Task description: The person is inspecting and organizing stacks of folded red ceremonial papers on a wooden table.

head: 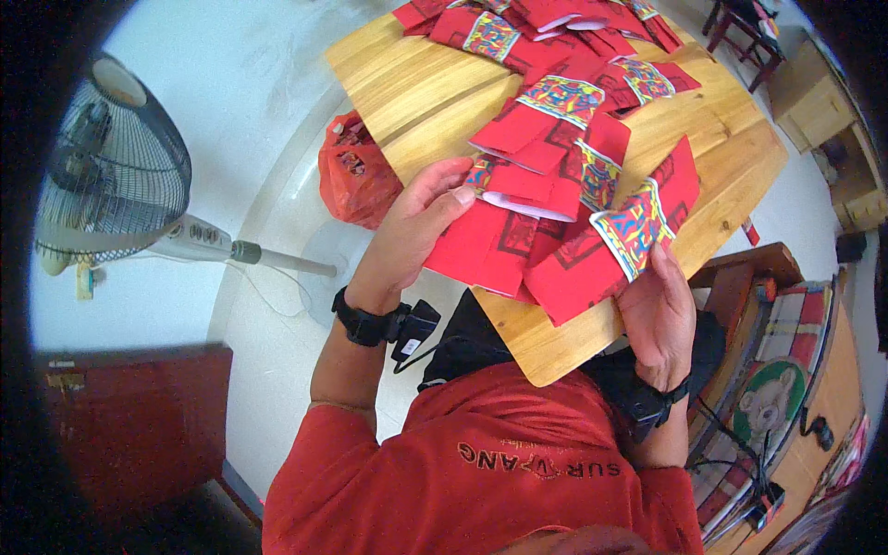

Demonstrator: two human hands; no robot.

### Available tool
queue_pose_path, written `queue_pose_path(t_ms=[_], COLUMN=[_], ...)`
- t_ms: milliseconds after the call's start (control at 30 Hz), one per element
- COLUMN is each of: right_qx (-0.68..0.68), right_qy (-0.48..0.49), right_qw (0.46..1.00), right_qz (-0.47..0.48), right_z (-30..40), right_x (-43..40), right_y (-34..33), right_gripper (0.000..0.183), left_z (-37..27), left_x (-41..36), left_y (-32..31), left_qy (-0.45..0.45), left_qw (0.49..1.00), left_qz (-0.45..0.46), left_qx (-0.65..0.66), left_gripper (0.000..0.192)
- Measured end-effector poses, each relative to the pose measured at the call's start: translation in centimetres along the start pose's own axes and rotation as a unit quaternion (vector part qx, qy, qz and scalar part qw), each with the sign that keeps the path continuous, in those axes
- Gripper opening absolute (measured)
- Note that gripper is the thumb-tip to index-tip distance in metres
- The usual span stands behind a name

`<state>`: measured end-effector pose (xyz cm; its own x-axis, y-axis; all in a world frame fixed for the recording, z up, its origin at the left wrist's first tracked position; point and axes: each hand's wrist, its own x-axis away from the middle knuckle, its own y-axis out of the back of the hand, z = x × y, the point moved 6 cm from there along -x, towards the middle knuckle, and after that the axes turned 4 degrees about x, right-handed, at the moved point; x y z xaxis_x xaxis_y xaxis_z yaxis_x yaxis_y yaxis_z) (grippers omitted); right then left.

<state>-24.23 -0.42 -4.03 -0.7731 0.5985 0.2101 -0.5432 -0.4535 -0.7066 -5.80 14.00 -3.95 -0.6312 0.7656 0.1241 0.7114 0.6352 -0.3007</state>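
Note:
Several folded red paper bundles point(485, 243), some wrapped in multicoloured patterned paper bands, overlap in a loose pile on a wooden tabletop point(430, 90). My left hand point(413, 232) grips the left end of one bundle point(480, 172), its thumb and fingers beside the coloured band. At the near right of the pile, a banded red bundle point(635, 229) lies tilted. My right hand point(655, 312) holds that bundle by its lower right side, fingertips against the band. The bundle and the viewing angle hide part of the right hand's fingers.
A red plastic bag point(357, 177) with contents stands on the floor beside the table's left edge. A pedestal fan point(111, 166) is at far left, above a dark red wooden panel point(139, 416). A wooden seat with a checked, bear-patterned cover point(770, 395) and cables is at right.

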Motion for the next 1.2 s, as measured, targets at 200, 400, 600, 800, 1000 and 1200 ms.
queue_pose_path(t_ms=[200,400,600,800,1000,1200], right_qx=[0.001,-0.035,-0.042,-0.035,-0.030,-0.013], right_qy=[0.007,0.004,-0.001,0.015,0.018,0.022], right_qw=[1.000,0.999,0.999,0.999,0.999,1.000], right_qz=[0.018,-0.005,0.008,0.022,0.011,0.006], right_z=[-0.3,-0.2,-0.3,-0.3,-0.2,-0.2], right_x=[0.1,0.2,0.3,0.5,0.6,0.5], right_y=[0.5,0.8,1.4,1.6,1.5,1.4], right_gripper=[0.038,0.036,0.038,0.035,0.036,0.038], left_z=[0.8,0.6,1.5,-0.4,-0.5,-0.6], left_x=[0.7,2.5,3.0,-1.3,-3.8,-4.9], left_y=[2.5,3.8,3.5,8.6,9.5,9.5], left_qy=[-0.012,0.003,0.015,-0.135,-0.240,-0.245], left_qw=[0.999,0.991,0.993,0.952,0.811,0.773], left_qz=[-0.049,-0.097,-0.047,-0.200,-0.206,-0.209], left_qx=[0.007,-0.095,-0.105,-0.191,-0.492,-0.546], left_gripper=[0.034,0.030,0.027,0.031,0.038,0.038])
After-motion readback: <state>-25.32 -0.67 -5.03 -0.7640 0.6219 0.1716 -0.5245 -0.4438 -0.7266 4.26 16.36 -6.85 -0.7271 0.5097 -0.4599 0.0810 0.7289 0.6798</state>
